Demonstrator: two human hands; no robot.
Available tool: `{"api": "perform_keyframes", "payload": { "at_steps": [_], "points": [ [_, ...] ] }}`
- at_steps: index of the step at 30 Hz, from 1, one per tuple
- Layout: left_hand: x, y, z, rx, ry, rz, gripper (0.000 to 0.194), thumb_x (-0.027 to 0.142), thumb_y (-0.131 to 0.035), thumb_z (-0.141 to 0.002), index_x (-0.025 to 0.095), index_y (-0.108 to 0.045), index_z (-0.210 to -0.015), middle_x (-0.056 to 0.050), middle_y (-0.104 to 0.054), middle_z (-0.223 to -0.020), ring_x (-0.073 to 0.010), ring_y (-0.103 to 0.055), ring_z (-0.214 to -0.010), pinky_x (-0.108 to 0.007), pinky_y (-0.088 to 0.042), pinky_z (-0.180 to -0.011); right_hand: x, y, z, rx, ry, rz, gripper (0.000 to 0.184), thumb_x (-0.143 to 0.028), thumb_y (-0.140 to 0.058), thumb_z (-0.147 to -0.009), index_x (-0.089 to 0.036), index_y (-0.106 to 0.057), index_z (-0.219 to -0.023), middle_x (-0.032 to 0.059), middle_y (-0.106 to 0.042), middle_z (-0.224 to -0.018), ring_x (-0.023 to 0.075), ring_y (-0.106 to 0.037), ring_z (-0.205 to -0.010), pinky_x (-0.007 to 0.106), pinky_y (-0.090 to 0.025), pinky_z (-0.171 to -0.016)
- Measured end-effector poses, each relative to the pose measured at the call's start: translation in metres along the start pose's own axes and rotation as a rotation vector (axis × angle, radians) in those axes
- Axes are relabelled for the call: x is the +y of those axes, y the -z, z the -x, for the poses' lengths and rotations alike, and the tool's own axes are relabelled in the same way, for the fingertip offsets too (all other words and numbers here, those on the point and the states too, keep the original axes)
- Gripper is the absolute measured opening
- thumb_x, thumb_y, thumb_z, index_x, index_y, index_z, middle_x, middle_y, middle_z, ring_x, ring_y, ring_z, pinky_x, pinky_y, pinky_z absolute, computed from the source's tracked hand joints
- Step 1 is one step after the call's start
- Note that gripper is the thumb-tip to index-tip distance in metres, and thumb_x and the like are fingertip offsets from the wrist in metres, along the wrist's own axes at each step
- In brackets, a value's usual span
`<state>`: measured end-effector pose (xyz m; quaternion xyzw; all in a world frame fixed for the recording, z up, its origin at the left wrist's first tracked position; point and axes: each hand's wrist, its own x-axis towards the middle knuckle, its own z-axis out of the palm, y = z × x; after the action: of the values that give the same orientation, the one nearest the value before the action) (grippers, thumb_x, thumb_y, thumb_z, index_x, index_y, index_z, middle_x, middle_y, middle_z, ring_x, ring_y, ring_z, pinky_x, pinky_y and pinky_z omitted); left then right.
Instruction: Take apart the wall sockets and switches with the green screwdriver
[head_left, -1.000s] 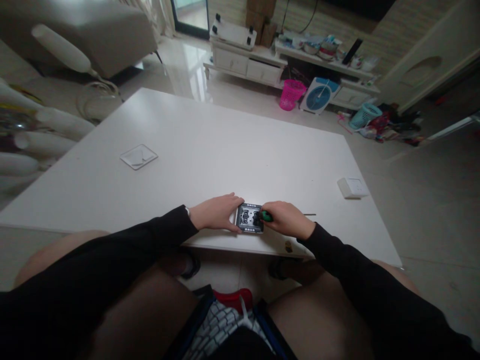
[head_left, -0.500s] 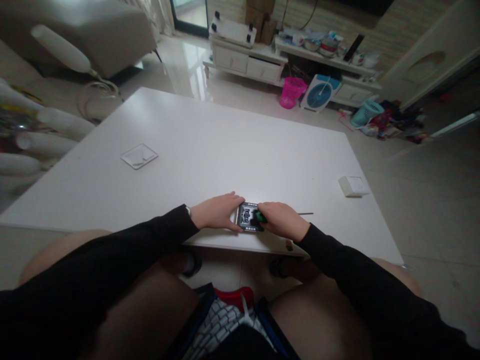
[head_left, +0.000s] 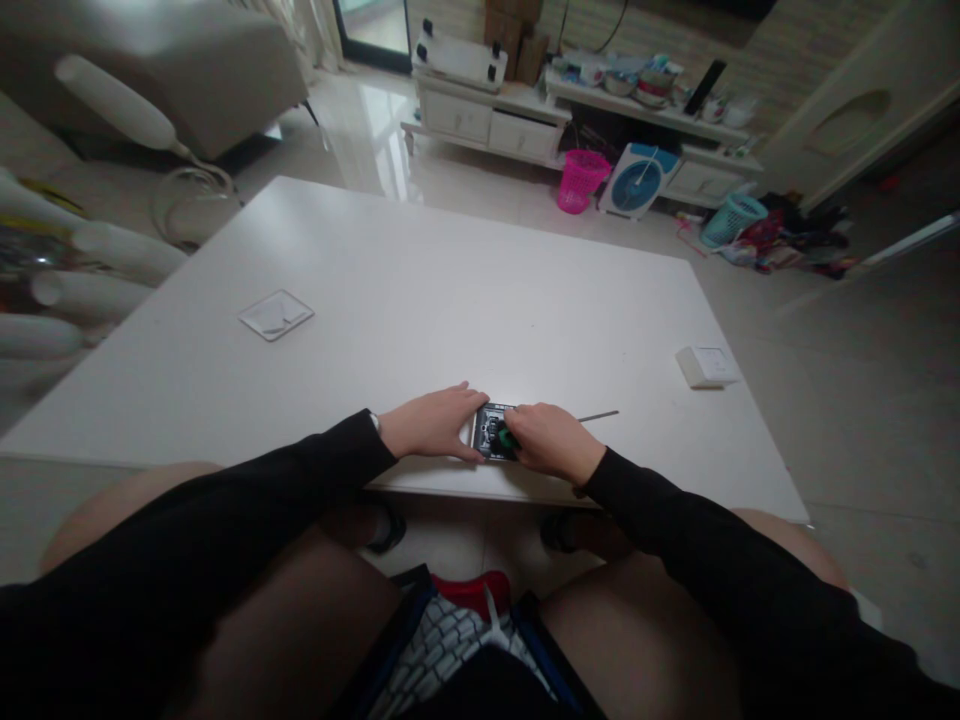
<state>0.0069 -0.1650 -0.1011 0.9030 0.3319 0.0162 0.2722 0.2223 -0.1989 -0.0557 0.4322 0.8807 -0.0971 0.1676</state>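
Observation:
Near the table's front edge lies a small square black-faced panel (head_left: 487,420) with pale markings and a light rim. My left hand (head_left: 435,422) grips it by the left side, thumb at the near corner and fingers at the far one. Over its right part my right hand (head_left: 551,438) is closed around a screwdriver (head_left: 506,437) with a green handle. The handle end shows above the panel, and the thin shaft sticks out past the hand to the right. My right fingertips, and whatever they touch on the panel, are hidden.
A thin square framed plate (head_left: 276,315) lies at the left of the white table (head_left: 420,280). A small white box-shaped piece (head_left: 705,367) stands near the right edge. Beyond are a pink basket (head_left: 581,182), a blue-and-white fan (head_left: 637,182) and a low cabinet (head_left: 457,115).
My right hand has shifted slightly left over the panel, carrying the screwdriver along. Its shaft now slants upward to the right. My left hand stays where it was.

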Motion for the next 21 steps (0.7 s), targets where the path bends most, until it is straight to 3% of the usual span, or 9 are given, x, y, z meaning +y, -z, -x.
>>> {"api": "perform_keyframes", "payload": {
  "at_steps": [11, 21],
  "points": [
    [0.0017, -0.0006, 0.0000, 0.000, 0.010, 0.019, 0.066, 0.062, -0.079, -0.078, 0.017, -0.059, -0.121, -0.015, -0.070, -0.122, -0.0332, -0.062, -0.119, -0.048, -0.043, -0.113, -0.0001, 0.0026, -0.0010, 0.002, -0.059, -0.020, 0.021, -0.011, -0.057, -0.090, -0.008, -0.072, -0.103, 0.0207, -0.078, -0.103, 0.0302, -0.077, -0.092, 0.034, -0.053, -0.076],
    [0.0034, -0.0007, 0.0020, -0.005, 0.040, -0.018, 0.067, 0.064, -0.078, -0.079, 0.017, -0.058, -0.123, -0.016, -0.070, -0.123, -0.0352, -0.062, -0.122, -0.048, -0.045, -0.112, 0.0002, 0.0066, 0.0006, -0.035, -0.090, -0.053, 0.021, -0.015, -0.060, -0.091, -0.008, -0.074, -0.105, 0.0210, -0.078, -0.107, 0.0300, -0.076, -0.096, 0.033, -0.051, -0.077]
  ]
}}
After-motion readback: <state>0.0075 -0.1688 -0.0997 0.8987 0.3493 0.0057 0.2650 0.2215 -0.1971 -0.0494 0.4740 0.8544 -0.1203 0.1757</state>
